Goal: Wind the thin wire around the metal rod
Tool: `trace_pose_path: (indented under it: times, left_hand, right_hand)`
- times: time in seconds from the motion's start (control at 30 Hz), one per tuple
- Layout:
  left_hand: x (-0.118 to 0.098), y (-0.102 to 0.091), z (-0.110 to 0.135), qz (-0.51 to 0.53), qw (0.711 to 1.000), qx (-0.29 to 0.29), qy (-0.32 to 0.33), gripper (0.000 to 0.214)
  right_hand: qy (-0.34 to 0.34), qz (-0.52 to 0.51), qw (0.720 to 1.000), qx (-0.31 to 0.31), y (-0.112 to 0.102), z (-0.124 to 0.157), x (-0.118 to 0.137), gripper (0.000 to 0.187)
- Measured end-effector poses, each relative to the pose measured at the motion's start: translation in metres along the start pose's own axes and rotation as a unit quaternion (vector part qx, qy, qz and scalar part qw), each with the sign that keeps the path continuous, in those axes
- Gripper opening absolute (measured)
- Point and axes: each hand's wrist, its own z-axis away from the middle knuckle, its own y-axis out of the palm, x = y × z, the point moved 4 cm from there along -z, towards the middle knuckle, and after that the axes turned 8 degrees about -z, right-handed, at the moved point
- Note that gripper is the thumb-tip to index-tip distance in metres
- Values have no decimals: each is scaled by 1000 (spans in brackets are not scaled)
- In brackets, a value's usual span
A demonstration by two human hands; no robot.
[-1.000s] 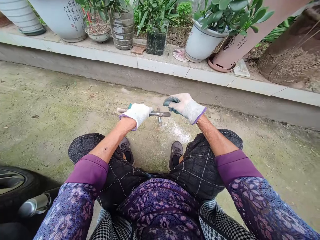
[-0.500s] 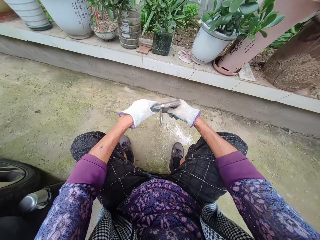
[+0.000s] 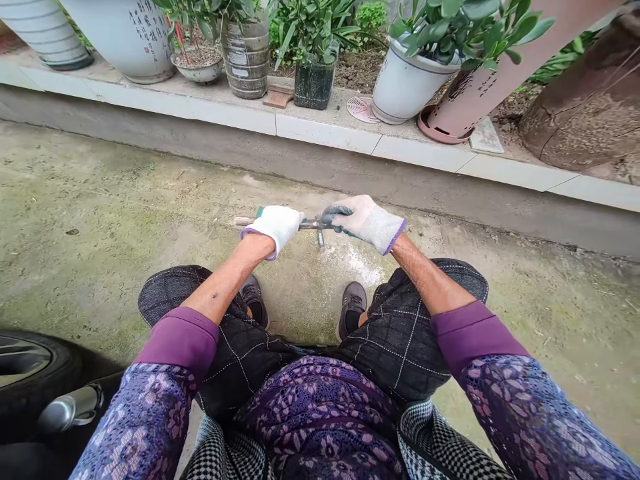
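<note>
Both my hands wear white knit gloves with purple cuffs. My left hand (image 3: 274,225) is closed round one end of a metal T-shaped tool (image 3: 311,225) whose crossbar lies level in front of my knees. Its end sticks out to the left of the glove. My right hand (image 3: 363,220) is closed on the other end of the crossbar. A short metal shaft (image 3: 320,239) points down from the bar's middle toward the concrete ground, where a patch of white powder (image 3: 361,265) lies. I sit with my two shoes (image 3: 353,303) below the tool.
A raised tiled ledge (image 3: 325,133) runs across the back with several plant pots (image 3: 405,83) on it. At the lower left are a vehicle tyre (image 3: 30,373) and a chrome exhaust pipe (image 3: 67,410). Mossy concrete ground (image 3: 100,220) spreads to the left and right.
One second ago my right hand was off the bar. Half a second ago it gripped the bar, tilted up to the right. Now the bar lies level again, held at both ends.
</note>
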Motion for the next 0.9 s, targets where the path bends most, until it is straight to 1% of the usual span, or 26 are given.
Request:
trace_pose_path:
  times: [0.1,0.17,0.23,0.33,0.43,0.53,0.6,0.67,0.77,0.83,0.9]
  left_hand:
    - [-7,2,-1,4,1000,18,19,25]
    - [-6,0,0,9,999,21,25,24]
    - [-2,-3,3,22,999,13,31,25]
    - [3,-8,9,56,997,3,43,29]
    - [6,-11,12,101,994,-5,41,33]
    - [10,-16,11,158,986,-40,38,36]
    - [14,-20,9,184,980,-69,31,37]
    - [19,-21,6,183,980,-82,2,38]
    - [24,-18,1,131,988,-66,-45,36]
    - [23,-14,-2,82,994,-50,-49,34]
    - [19,-11,-4,48,998,-36,-37,34]
  right_hand:
    - [8,-19,1000,-16,-5,-12,-14,24]
    - [26,-60,998,-14,-5,-18,-23,25]
    - [29,-111,993,-10,-5,-22,-29,25]
    - [43,-172,984,-6,-2,-24,-30,22]
    - [73,-213,974,13,4,-21,-27,23]
    - [92,-243,966,6,11,-18,-23,21]
    - [92,-241,966,-3,15,-16,-21,19]
    - [80,-219,972,7,18,-13,-18,19]
    - [47,-159,986,28,17,-4,-12,22]
    - [30,-108,993,31,13,2,-6,24]
    - [24,-62,998,21,6,6,-1,26]
